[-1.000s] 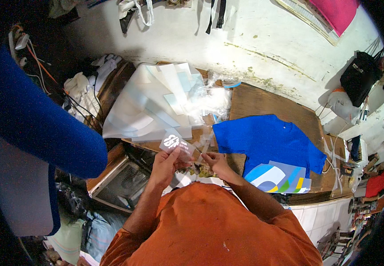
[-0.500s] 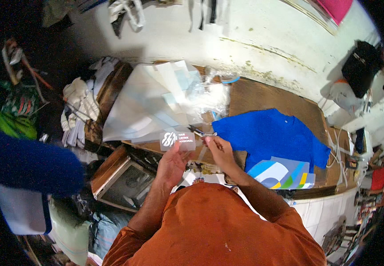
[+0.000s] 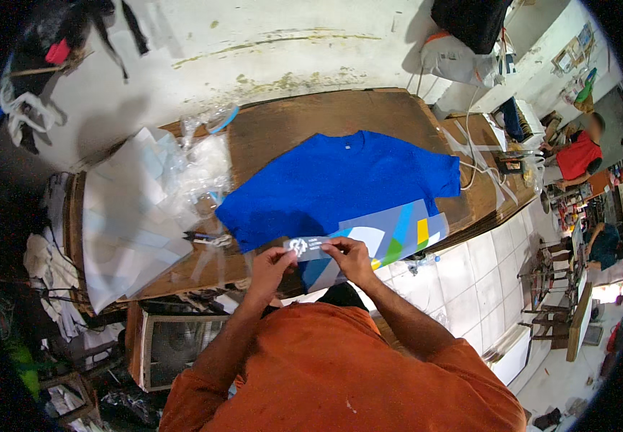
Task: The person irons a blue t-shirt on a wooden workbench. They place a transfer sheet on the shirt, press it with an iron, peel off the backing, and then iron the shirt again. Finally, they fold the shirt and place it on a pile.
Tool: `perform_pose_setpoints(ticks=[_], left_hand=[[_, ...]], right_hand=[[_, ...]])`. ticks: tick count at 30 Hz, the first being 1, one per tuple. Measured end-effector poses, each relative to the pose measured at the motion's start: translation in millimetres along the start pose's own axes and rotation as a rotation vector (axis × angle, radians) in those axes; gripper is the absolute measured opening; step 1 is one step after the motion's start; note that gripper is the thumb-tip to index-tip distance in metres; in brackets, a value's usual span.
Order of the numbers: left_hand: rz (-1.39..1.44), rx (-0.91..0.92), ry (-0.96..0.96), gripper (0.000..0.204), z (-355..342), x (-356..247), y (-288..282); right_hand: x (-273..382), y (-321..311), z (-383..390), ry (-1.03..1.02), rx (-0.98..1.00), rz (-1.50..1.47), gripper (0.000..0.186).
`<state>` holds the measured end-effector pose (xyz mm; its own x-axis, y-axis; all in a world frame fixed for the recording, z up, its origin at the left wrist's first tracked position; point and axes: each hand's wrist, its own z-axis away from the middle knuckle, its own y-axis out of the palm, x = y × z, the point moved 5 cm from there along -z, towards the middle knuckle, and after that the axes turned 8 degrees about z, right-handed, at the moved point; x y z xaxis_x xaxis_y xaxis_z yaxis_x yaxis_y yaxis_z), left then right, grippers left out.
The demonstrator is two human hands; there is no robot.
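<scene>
Between both hands I hold a small clear film piece (image 3: 309,248) with a white printed design. My left hand (image 3: 271,268) pinches its left end, and my right hand (image 3: 353,261) pinches the right end. The film is above the near edge of a blue T-shirt (image 3: 354,176), which lies spread on the wooden table. A larger clear film sheet (image 3: 437,225) with white, blue, green and yellow shapes lies over the shirt's lower part, reaching past the table edge. Left of the shirt, scissors (image 3: 214,239) with dark blades rest on the table.
Stacked translucent sheets (image 3: 135,216) and crumpled clear plastic (image 3: 207,162) cover the table's left part. A white cord (image 3: 473,169) runs along the table's right end. Below left stands a wood-framed box (image 3: 174,353). Two people, in red (image 3: 578,155) and dark clothes (image 3: 603,245), are far right.
My right hand has left the scissors on the table and now grips the film's right end. The film has come over the shirt's near side. My view has turned right.
</scene>
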<state>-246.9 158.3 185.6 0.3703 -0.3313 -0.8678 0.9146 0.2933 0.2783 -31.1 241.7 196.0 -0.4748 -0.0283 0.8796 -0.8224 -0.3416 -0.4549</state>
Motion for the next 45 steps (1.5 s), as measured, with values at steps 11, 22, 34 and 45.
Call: perform_pose_setpoints(ticks=[11,22,34,45], left_hand=[[-0.859,-0.094,0.683,0.038,-176,-4,173],[-1.527,0.238,0.759,0.055,-289,-21,217],[-1.28,-0.151,0.705,0.048,-130,45,198],[-1.294,-0.24,0.672,0.044,-123,69,208]], right_hand=[[-109,-130,-130,0.001,-0.156,0.407,0.026],[-88,-125,-101,-0.54,0.13,0.708,0.056],[-102,-128,-105,-0.636,0.175,0.753,0.056],[-108,-152,-104,-0.647,0.108,0.807,0.053]])
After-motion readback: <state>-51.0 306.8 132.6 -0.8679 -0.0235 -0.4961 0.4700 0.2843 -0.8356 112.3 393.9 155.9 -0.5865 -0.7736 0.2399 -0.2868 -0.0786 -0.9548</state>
